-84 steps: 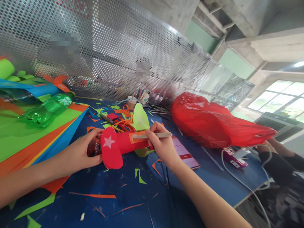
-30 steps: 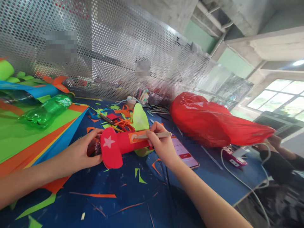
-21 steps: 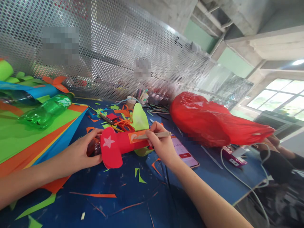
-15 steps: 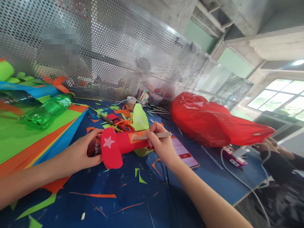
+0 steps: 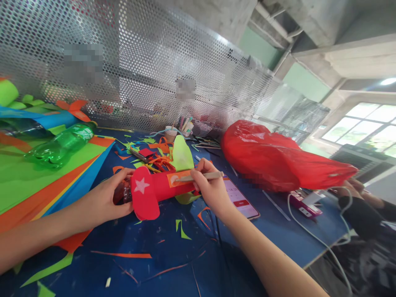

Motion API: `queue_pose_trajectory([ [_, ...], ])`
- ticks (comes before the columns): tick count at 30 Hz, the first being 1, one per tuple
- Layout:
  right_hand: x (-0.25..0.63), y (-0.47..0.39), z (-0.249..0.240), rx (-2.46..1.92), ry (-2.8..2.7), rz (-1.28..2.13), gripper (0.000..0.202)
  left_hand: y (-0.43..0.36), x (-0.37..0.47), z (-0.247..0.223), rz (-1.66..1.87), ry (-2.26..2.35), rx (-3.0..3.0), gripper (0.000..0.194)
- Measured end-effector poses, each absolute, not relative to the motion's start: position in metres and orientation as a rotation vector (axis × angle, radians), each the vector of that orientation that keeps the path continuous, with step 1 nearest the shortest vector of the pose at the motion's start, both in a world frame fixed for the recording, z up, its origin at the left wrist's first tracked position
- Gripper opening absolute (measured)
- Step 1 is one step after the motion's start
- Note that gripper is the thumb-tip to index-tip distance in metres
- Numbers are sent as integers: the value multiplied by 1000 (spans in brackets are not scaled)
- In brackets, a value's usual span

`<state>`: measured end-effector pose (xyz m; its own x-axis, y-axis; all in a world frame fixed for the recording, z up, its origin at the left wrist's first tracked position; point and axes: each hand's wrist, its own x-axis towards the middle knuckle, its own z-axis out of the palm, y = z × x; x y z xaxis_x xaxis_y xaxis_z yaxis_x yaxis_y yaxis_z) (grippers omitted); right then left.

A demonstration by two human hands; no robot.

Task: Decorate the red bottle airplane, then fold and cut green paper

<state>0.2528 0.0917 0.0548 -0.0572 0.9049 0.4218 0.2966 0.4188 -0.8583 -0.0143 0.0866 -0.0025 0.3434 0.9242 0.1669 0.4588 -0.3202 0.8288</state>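
My left hand (image 5: 116, 196) is closed around the brown end of a plastic bottle (image 5: 126, 193), which lies on its side. Red paper (image 5: 168, 194) wraps the bottle's body, and a rounded red paper wing (image 5: 144, 202) with a white star stands out from it. A pale green paper fin (image 5: 182, 153) rises from the far side. My right hand (image 5: 208, 183) pinches a beige marker (image 5: 198, 177). The marker's tip touches an orange paper patch (image 5: 171, 179) that bears a small pale shape.
A phone (image 5: 243, 198) lies behind my right hand. A red plastic bag (image 5: 262, 154) and a power strip (image 5: 305, 205) are at the right, near another person's hands. A green bottle (image 5: 63, 144) rests on coloured sheets at the left. Paper scraps (image 5: 182, 230) litter the blue table (image 5: 161, 276).
Both hands hold nearly the same place. The marker stays against the orange patch, with only a slight shift of its tip.
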Motion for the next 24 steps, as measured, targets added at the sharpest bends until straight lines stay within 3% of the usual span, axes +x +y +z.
queue_pose_trajectory([
  [24, 254, 93, 54, -1111, -1562, 687, 22, 88, -14, -4, 891, 1173, 1929, 60],
])
